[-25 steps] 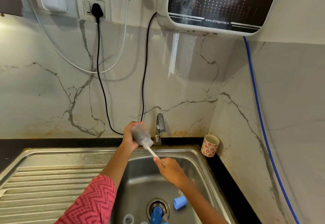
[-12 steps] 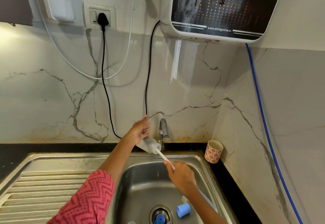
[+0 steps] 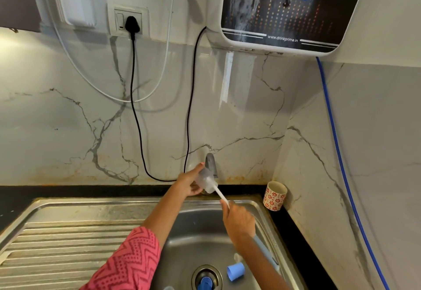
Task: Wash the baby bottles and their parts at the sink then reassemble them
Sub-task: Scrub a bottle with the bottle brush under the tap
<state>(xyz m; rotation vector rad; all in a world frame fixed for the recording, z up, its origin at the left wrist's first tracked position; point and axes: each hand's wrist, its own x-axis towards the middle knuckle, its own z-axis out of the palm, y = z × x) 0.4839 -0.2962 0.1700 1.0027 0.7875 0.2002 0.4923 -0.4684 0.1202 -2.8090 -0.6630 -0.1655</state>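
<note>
Hands work above the sink [image 3: 262, 212]: left hand [image 3: 190, 183] grips a clear bottle [image 3: 206, 181] by the tap [image 3: 210, 164], right hand [image 3: 239, 221] clasps the brush [image 3: 222, 196] handle (bristles inside the bottle).

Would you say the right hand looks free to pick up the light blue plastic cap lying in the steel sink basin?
Probably not yet: the right hand grips the white bottle brush handle, though the cap lies uncovered just below that forearm.
</note>
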